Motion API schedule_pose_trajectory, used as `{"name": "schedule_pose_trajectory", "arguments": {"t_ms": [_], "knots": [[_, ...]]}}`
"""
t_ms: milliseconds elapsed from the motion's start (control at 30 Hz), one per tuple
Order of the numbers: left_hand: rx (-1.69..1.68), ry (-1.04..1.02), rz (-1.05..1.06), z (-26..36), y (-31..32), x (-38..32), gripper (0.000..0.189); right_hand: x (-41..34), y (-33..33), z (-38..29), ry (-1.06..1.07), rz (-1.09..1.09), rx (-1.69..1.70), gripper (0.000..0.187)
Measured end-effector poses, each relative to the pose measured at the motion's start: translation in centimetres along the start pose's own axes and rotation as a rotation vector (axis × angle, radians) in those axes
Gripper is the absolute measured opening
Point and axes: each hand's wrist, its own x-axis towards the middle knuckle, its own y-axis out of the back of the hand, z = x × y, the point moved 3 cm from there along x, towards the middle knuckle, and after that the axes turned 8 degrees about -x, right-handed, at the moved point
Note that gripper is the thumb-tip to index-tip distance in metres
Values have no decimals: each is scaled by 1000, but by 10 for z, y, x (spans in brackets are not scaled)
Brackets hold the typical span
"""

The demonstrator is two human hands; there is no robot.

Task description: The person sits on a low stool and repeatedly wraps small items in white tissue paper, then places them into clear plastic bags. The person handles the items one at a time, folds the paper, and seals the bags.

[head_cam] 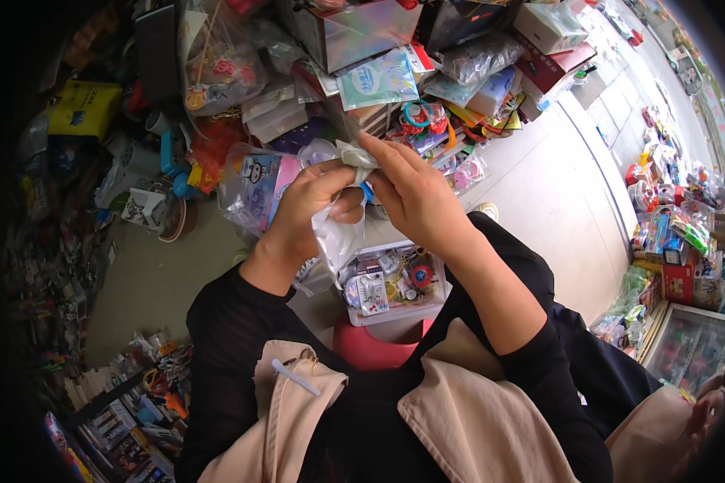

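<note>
My left hand (pixel 320 208) is shut on a crumpled white piece (pixel 355 158), a tissue or a thin wrapper. From the curled lower fingers hangs a white plastic sleeve (pixel 338 235). My right hand (pixel 420 196) pinches the crumpled piece from the other side, its fingertips close to the left ones. Both hands are raised over a clear plastic bin (pixel 357 319) of small packaged trinkets. Beside my left hand stands a clear bag (pixel 235 196) with printed blue and pink packs.
Boxes and packets pile up ahead, including a light-blue packet (pixel 377 78). A red plastic stool (pixel 350 347) is below me. Shelved goods (pixel 127 422) stand at lower left, stacked goods (pixel 670 241) to the right. Another person's hand (pixel 707 407) shows at the right rim.
</note>
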Motion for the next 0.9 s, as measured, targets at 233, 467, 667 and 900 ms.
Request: {"name": "schedule_pose_trajectory", "arguments": {"t_ms": [233, 467, 667, 900], "knots": [[897, -533, 19, 9, -22, -1, 22, 1, -7, 9, -308, 127, 232, 14], [1030, -749, 135, 29, -24, -11, 13, -1, -11, 22, -704, -70, 1070, 38], [1246, -918, 31, 26, -31, -14, 17, -6, -17, 7, -925, -85, 1387, 40], [1526, -856, 96, 18, -28, -14, 24, -13, -28, 14, -863, -152, 1411, 34]]}}
